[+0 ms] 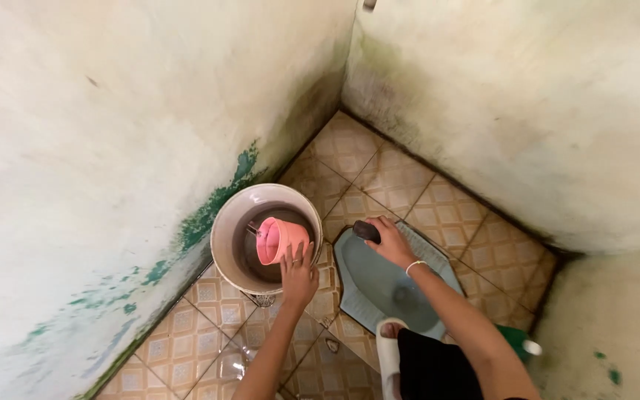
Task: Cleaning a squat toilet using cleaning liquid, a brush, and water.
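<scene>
bucket (224,230), pale and round, stands against the stained wall with dark water inside. over its rim nearest the person, the left hand (298,272) is closed around a pink scoop (281,240) tipped on its side above the water. just beside the bucket lies a grey-blue squat pan (379,285); at the pan's near edge the right hand (390,241) grips a dark scrubber (366,231). a white sandal (389,348) rests at the pan's far side from the bucket.

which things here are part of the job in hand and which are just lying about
In use: pink scoop in left hand; bucket; dark scrubber in right hand; squat toilet.

Lying about: green bottle; floor drain.
</scene>
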